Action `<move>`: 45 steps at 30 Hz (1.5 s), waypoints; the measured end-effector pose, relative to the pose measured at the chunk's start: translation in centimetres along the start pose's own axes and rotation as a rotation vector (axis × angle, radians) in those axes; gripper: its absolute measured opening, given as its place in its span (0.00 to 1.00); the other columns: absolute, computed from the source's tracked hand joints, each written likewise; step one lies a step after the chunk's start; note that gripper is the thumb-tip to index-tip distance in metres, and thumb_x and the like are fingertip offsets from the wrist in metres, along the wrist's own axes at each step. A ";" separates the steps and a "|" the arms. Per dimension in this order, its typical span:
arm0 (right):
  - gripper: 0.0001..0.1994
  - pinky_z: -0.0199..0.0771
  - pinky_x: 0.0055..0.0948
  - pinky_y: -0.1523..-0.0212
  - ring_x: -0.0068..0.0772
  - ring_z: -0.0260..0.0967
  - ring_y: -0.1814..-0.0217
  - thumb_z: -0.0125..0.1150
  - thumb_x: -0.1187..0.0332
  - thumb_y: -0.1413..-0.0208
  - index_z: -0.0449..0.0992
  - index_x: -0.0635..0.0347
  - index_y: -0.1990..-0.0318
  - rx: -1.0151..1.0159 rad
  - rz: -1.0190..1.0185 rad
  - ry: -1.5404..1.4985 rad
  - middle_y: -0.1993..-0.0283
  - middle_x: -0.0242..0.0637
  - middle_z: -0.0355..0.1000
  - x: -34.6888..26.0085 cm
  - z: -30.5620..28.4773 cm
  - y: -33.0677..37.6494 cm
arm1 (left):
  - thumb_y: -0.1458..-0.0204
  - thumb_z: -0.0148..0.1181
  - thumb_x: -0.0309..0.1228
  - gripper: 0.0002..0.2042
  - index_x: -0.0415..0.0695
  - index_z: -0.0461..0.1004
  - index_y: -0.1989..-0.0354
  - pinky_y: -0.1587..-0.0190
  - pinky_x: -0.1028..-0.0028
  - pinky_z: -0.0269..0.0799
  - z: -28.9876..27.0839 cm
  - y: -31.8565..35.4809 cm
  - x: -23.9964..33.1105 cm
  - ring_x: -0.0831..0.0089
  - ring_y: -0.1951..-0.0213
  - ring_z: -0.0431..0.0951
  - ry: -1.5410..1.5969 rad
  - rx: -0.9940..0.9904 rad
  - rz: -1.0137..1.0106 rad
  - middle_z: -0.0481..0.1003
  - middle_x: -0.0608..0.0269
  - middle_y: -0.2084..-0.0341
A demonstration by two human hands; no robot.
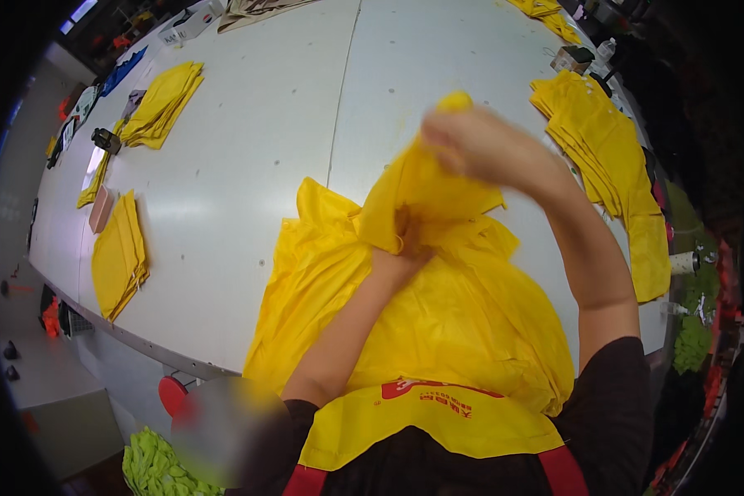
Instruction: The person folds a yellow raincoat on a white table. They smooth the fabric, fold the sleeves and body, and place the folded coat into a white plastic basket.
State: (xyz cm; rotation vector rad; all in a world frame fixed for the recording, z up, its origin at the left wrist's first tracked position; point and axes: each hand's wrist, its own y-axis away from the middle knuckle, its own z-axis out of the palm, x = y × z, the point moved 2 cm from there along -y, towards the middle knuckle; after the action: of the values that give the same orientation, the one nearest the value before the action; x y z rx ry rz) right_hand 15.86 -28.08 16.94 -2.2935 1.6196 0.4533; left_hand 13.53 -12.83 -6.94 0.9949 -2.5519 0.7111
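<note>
A crumpled piece of yellow cloth (pixel 446 322) is spread over the near edge of the table, right in front of me. My right hand (pixel 471 145), blurred by motion, is raised above it and closed on a lifted flap of the cloth. Below that flap, my left hand (pixel 401 260) reaches into the folds and appears to grip the cloth at the flap's lower edge. Most of its fingers are covered by the fabric. The lifted part stretches between my two hands.
Folded yellow cloth stacks lie on the pale table (pixel 248 132): a long stack (pixel 591 136) at right, another (pixel 165 103) far left, and a smaller one (pixel 120 256) near left. A red round stool (pixel 174 395) stands below the table edge. Lime-green cloth (pixel 157 463) lies at lower left.
</note>
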 end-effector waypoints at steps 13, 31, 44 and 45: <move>0.21 0.69 0.38 0.58 0.52 0.68 0.57 0.53 0.62 0.45 0.62 0.66 0.48 -0.233 0.035 -0.872 0.60 0.52 0.69 -15.9 18.7 17.8 | 0.49 0.52 0.26 0.14 0.37 0.65 0.53 0.59 0.70 0.74 -9.6 19.9 6.8 0.65 0.60 0.75 1.876 -0.445 -1.255 0.72 0.53 0.59; 0.12 0.69 0.38 0.59 0.43 0.71 0.61 0.60 0.65 0.57 0.77 0.57 0.64 -0.079 -0.175 -0.254 0.64 0.43 0.75 -7.5 34.0 11.0 | 0.49 0.54 0.23 0.14 0.33 0.64 0.54 0.74 0.78 0.77 -18.5 15.0 14.7 0.68 0.71 0.79 1.538 -0.490 -0.999 0.74 0.54 0.67; 0.19 0.61 0.38 0.44 0.44 0.66 0.46 0.53 0.60 0.50 0.73 0.56 0.51 -0.494 -0.033 -0.394 0.51 0.46 0.71 -9.8 28.6 17.1 | 0.48 0.51 0.32 0.14 0.30 0.71 0.67 0.79 0.75 0.76 -16.5 18.0 10.0 0.63 0.76 0.79 1.624 -0.134 -1.058 0.76 0.50 0.74; 0.19 0.61 0.38 0.44 0.44 0.66 0.46 0.52 0.59 0.49 0.73 0.56 0.51 -0.495 -0.006 -0.503 0.51 0.46 0.71 -9.7 27.9 17.3 | 0.48 0.50 0.33 0.14 0.30 0.71 0.68 0.79 0.75 0.76 -16.6 17.9 9.8 0.63 0.76 0.79 1.603 -0.093 -1.044 0.76 0.50 0.75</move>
State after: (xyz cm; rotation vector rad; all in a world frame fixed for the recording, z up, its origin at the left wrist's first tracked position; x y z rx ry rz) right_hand -5.95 -13.85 -5.33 -2.2283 1.3464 1.4331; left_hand -4.16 2.39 5.20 0.8957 -0.5560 0.5866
